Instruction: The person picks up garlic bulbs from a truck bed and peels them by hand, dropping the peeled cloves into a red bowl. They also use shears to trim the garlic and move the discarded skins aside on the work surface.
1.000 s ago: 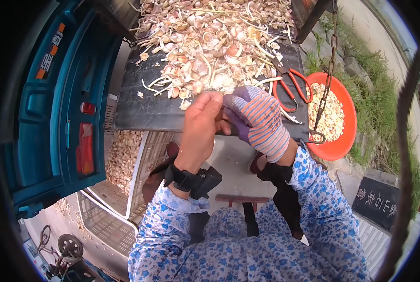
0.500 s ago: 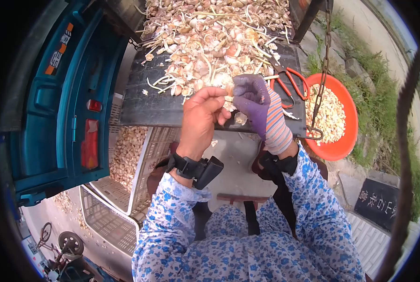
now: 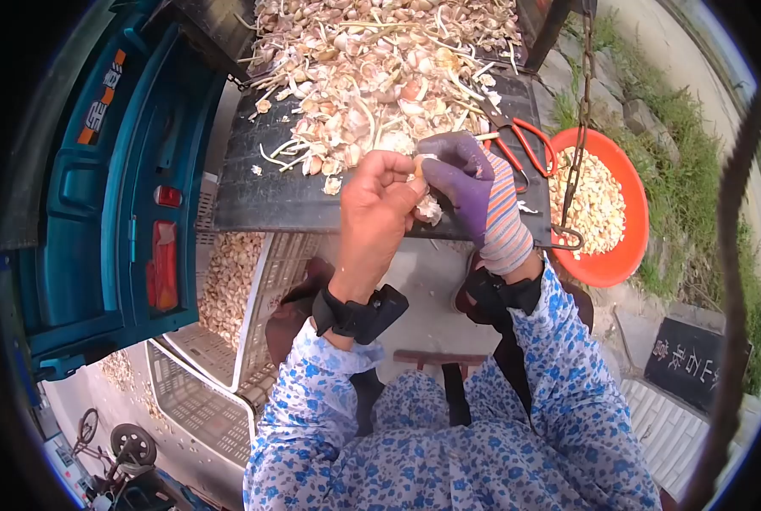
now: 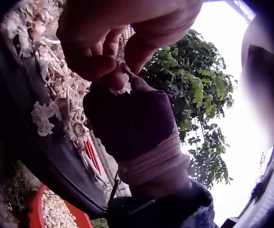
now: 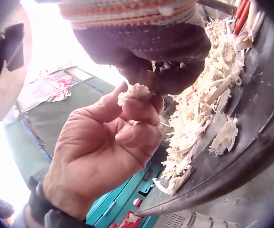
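Note:
My bare left hand (image 3: 374,213) and my gloved right hand (image 3: 474,183) meet fingertip to fingertip over the near edge of a dark tray (image 3: 253,204). Between them is a small garlic clove (image 3: 418,168), pinched from both sides. In the right wrist view a pale flake of skin (image 5: 136,93) lies at the left fingertips, and the purple glove (image 5: 141,45) grips the brownish clove (image 5: 148,78) above it. The left wrist view has the bare fingers (image 4: 96,61) touching the glove's tips, partly hiding the piece. A garlic heap (image 3: 380,77) lies beyond the hands.
Red-handled cutters (image 3: 536,146) lie on the tray's right side. An orange basin (image 3: 636,213) of cloves stands to the right, behind a hanging chain (image 3: 582,111). Plastic crates (image 3: 201,409) are low at left, beside a teal vehicle panel (image 3: 65,196).
The gloved hand has turned over from its back-up pose, and the clove now shows between the fingertips. Over the last half second the bare hand has moved slightly right, closer to the glove.

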Demonstrator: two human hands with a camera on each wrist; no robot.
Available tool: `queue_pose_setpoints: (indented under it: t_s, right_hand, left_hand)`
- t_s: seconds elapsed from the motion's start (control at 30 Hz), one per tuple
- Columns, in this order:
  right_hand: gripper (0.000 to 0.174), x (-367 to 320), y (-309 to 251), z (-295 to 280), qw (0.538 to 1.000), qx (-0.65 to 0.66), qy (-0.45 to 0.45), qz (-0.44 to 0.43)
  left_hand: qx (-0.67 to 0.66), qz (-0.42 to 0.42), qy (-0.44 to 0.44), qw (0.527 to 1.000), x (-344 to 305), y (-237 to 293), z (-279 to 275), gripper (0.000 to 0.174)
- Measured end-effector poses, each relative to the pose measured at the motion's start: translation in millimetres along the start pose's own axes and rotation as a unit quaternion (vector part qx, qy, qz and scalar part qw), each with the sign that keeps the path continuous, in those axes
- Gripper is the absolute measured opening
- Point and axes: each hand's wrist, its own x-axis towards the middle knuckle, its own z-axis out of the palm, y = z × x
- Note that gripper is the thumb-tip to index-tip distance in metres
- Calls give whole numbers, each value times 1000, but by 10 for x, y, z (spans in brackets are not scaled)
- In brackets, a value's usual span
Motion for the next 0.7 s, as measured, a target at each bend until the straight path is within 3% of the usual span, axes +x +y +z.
queue_pose_setpoints:
  t_s: [0.13, 0.23, 0.4, 0.43, 0.5, 0.57, 0.6, 0.63, 0.67, 0.7]
  right_hand:
    - [19, -97, -22, -13, 997, 45, 31, 48]
    - [19, -166, -62, -53, 982, 156, 29, 106]
    - [21, -269, -121, -61, 944, 302, 47, 126]
    - [21, -277, -100, -83, 940, 314, 48, 122]
    - [21, -309, -96, -121, 950, 284, 56, 115]
    - [21, -324, -118, -132, 972, 199, 57, 112]
    - [23, -351, -151, -98, 983, 125, 56, 122]
    - [24, -364, -67, -46, 996, 43, 35, 66]
    - [25, -369, 86, 13, 999, -39, 13, 8]
    - [26, -381, 83, 115, 991, -120, -7, -52]
  left_hand:
    - [41, 16, -14, 999, -83, -7, 4, 13]
    - [37, 20, -23, 999, -167, 9, 25, 12]
    - [30, 15, -33, 999, -301, 58, -13, 9]
    - [159, 103, -49, 981, -319, 53, -56, 8]
    - [403, 268, -74, 872, -344, -14, -178, 12]
    - [345, 217, -37, 913, -361, -79, -252, 21]
    - [211, 70, -8, 975, -420, 2, -176, 22]
    - [66, -76, 23, 995, -462, 71, -116, 23]
    - [-40, -107, -4, 993, -479, 108, -90, 20]
    - [-56, -94, 4, 994, -488, 96, -126, 19]
